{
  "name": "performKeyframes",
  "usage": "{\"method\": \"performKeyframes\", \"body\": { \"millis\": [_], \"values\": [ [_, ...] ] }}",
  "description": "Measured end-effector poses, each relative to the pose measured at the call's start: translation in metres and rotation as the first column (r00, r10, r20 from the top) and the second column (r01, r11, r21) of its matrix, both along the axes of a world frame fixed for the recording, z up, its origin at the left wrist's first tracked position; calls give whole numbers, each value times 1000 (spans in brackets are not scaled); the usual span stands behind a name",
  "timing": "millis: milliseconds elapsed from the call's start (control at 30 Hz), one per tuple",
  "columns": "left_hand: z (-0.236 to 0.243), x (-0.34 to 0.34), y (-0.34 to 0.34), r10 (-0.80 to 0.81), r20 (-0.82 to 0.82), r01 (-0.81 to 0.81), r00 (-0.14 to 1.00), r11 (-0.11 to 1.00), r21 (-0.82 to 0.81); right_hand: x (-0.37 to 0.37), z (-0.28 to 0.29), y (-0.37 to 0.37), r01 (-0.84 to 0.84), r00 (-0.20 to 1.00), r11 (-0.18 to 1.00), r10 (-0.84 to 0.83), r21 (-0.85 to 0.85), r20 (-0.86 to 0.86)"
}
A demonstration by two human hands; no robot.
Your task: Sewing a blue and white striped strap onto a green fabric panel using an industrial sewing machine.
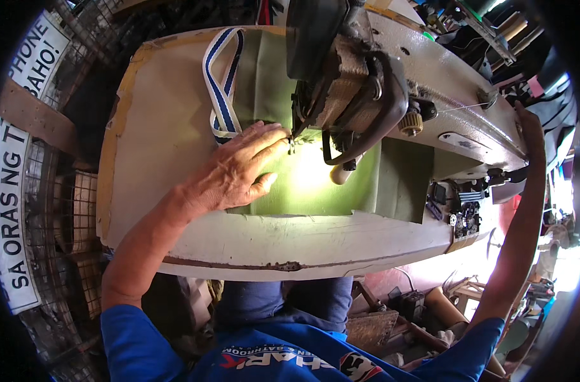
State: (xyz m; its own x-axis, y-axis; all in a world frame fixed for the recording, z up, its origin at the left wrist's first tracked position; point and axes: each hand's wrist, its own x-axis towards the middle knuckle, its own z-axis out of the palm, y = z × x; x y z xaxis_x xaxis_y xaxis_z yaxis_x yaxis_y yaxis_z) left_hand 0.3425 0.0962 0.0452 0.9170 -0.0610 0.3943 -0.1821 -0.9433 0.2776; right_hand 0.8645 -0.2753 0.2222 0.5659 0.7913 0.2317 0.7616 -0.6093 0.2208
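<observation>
My left hand [242, 162] lies flat with its fingers stretched out on a piece of olive-green fabric [322, 200], its fingertips close beside the presser foot [292, 145] of a sewing machine [430, 70]. A looped white strap with blue stripes [221, 105] runs out from beneath that hand toward the far side. The machine's lamp brightly lights the cloth just right of the needle area. At the far right, my right hand [530, 124] reaches to the end of the machine; its fingers are mostly hidden there.
The pale sewing table [156, 134] has worn, chipped edges. A black curved bar [385, 108] hangs over the fabric. Small metal parts [466, 216] sit in a recess at the table's right. Left of the table stands a wire grille [79, 210] with signs.
</observation>
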Motion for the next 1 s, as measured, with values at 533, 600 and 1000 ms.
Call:
{"method": "performKeyframes", "body": {
  "millis": [533,600,1000],
  "values": [
    [-3,0,5,9,-76,-14,997,997,-70,-41,-56,-83,190,967,576,29,795,-252],
    [-3,1,5,-5,-83,0,996,998,-56,-43,-78,-92,155,987,546,-47,823,-155],
    [-4,5,11,-63,-104,55,993,995,-84,-78,-129,-73,-145,835,724,-276,675,476]
  ]
}}
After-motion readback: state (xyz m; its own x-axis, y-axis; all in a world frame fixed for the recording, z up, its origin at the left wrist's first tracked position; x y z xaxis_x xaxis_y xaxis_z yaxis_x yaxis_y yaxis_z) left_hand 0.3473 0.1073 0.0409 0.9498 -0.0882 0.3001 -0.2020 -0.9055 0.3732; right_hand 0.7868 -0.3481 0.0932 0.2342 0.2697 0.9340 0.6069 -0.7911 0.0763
